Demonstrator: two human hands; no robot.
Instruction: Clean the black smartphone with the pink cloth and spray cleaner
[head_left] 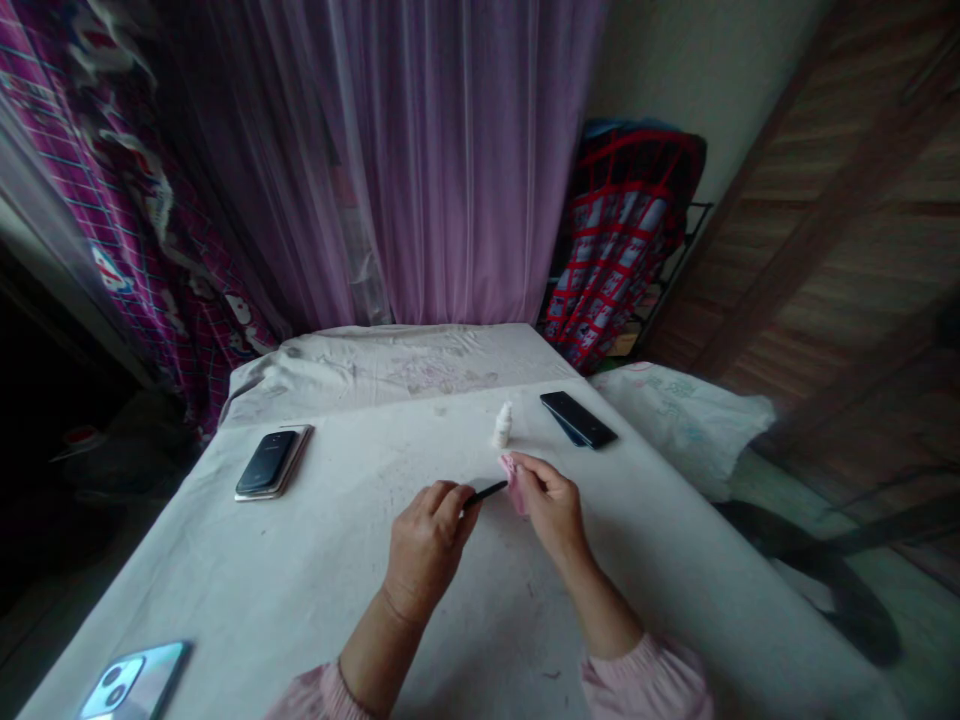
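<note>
Near the middle of the white-covered table, my left hand [431, 535] is closed on one end of a thin black object [487, 493], seen edge-on; I cannot make out what it is. My right hand [551, 500] pinches a small pink cloth [516, 487], which touches the other end of the black object. Just beyond the cloth a small white bottle [502, 426] stands upright. Two stacked dark phones [579, 419] lie to the right of the bottle.
On the left of the table [330, 580], a dark phone [267, 461] rests on a lighter one. A light blue phone [135, 685] lies at the near left corner. Purple curtains [465, 170] hang behind the table. A white plastic sheet [682, 420] is beyond its right edge.
</note>
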